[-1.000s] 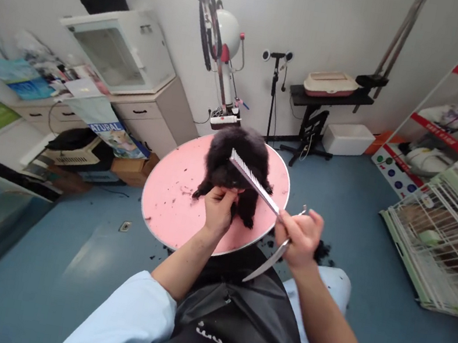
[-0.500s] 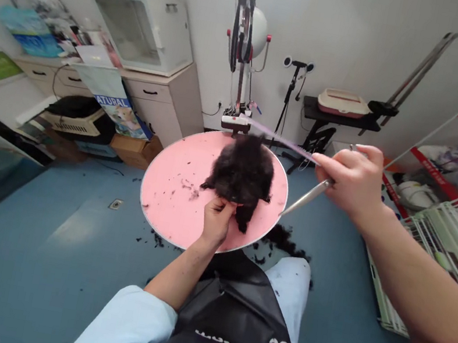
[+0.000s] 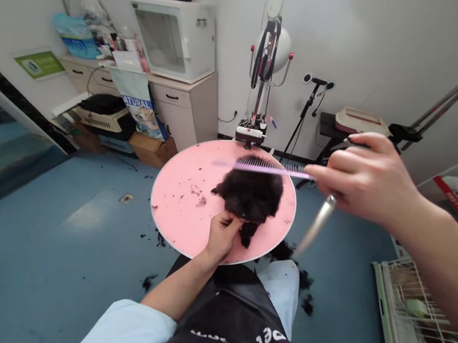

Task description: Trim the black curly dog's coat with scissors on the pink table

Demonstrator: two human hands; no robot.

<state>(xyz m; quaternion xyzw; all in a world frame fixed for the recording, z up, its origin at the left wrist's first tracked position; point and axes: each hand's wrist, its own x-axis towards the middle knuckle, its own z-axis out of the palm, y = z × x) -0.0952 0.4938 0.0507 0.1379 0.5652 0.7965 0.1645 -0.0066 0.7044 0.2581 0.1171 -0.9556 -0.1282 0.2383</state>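
Observation:
A small black dog [image 3: 253, 196] is on the round pink table [image 3: 180, 198], facing me. My left hand [image 3: 222, 234] is closed at its chin, the fingers pinching the fur or muzzle there; exactly what they grip is partly hidden. Raised to the right of the dog, my right hand [image 3: 357, 170] is closed on a pale purple comb [image 3: 271, 170], which points left across the top of the dog's head with its teeth up. A pair of scissors [image 3: 317, 225] also hangs from this hand, blades pointing down and blurred.
Cut black fur lies on the tabletop and on the blue floor [image 3: 75, 262]. Behind the table stands a grooming post [image 3: 262, 94] with a small shelf. A wire cage [image 3: 419, 323] is at the right, a cabinet [image 3: 196, 106] at the back left.
My right hand has turned the comb from slanting to nearly level over the dog's head, and the scissors have swung to point more steeply down. The left hand stays at the chin. The view has shifted.

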